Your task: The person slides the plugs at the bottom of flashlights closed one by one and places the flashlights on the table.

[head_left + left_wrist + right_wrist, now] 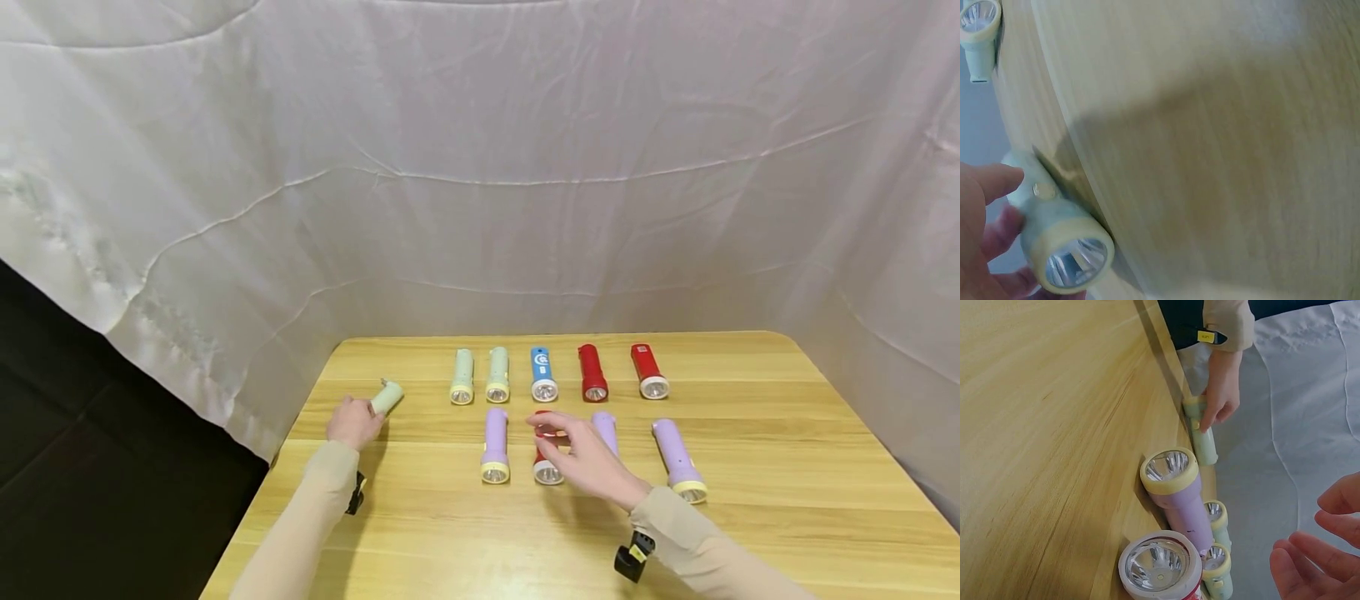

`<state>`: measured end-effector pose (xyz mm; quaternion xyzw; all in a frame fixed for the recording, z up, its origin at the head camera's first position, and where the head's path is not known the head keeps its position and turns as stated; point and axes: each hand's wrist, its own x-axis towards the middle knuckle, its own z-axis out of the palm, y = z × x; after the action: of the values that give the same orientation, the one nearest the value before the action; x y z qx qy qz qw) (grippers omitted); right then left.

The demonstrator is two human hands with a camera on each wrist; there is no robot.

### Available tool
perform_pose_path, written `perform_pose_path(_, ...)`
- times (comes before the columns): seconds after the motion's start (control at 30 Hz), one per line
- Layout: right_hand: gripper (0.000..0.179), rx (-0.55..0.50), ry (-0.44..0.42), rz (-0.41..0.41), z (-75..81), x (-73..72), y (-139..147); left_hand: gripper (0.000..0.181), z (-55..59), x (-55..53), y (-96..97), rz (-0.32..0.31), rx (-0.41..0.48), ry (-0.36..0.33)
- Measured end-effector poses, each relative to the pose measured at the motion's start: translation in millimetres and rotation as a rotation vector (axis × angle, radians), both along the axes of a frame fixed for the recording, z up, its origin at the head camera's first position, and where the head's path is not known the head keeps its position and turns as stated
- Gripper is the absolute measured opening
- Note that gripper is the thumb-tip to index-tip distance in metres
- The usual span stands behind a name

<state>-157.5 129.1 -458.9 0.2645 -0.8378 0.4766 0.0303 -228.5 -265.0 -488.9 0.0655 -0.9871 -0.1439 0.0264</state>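
Note:
My left hand (356, 422) holds a light green flashlight (387, 397) at the left of the table. In the left wrist view its fingers (999, 181) curl about the body of this flashlight (1054, 209), by the button, with the cream-rimmed lens showing. Over the front row hovers my right hand (588, 458), its fingers loosely bent and nothing in them. Below it lies a red flashlight (548, 472) with a white rim, partly hidden. Beside that are a purple flashlight (495, 442) on the left and another purple flashlight (605, 429), mostly covered by the hand.
Along the back lie two light green flashlights (462, 375), a blue flashlight (543, 373), a red flashlight (592, 372) and a white-rimmed red flashlight (648, 371). A third purple flashlight (678, 461) is at the right of the front row. Pale curtains (525, 233) enclose the wooden table (787, 450).

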Motion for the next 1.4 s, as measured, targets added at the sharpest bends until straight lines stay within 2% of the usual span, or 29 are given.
perform_pose_path(0.13,0.031,-0.008,-0.007,0.002,0.0,-0.3,0,0.032,-3.6,-0.8,1.0,0.014,0.060,0.022)
perform_pose_path(0.3,0.031,-0.003,-0.003,-0.005,-0.2,-0.8,-1,0.049,-6.5,-1.5,4.0,0.029,0.109,0.017)
perform_pose_path(0.47,0.031,0.006,-0.003,-0.004,-1.0,-1.2,-1,0.055,-8.0,-0.3,8.2,0.031,0.091,0.013)
perform_pose_path(0.67,0.031,0.010,0.001,0.005,-2.9,-2.5,-2,0.044,-6.2,2.7,13.6,0.008,0.017,-0.023)
perform_pose_path(0.8,0.032,0.092,0.116,-0.005,-6.1,-3.3,-4,0.044,-4.5,5.0,20.5,-0.013,0.009,-0.052)
perform_pose_path(0.9,0.033,0.167,0.223,-0.019,-8.5,-3.5,-8,0.046,-2.4,7.1,29.2,-0.029,0.029,-0.030)
perform_pose_path(1.0,0.034,0.195,0.273,-0.015,-8.8,-4.0,-12,0.048,0.5,9.0,40.0,-0.048,0.060,0.009)
perform_pose_path(1.2,0.037,0.237,0.297,-0.008,-7.2,-9.0,-21,0.049,8.8,12.8,62.9,-0.110,0.137,0.068)
perform_pose_path(1.4,0.038,0.253,0.307,-0.003,-5.1,-15.2,-29,0.050,13.9,18.0,82.5,-0.214,0.207,0.124)
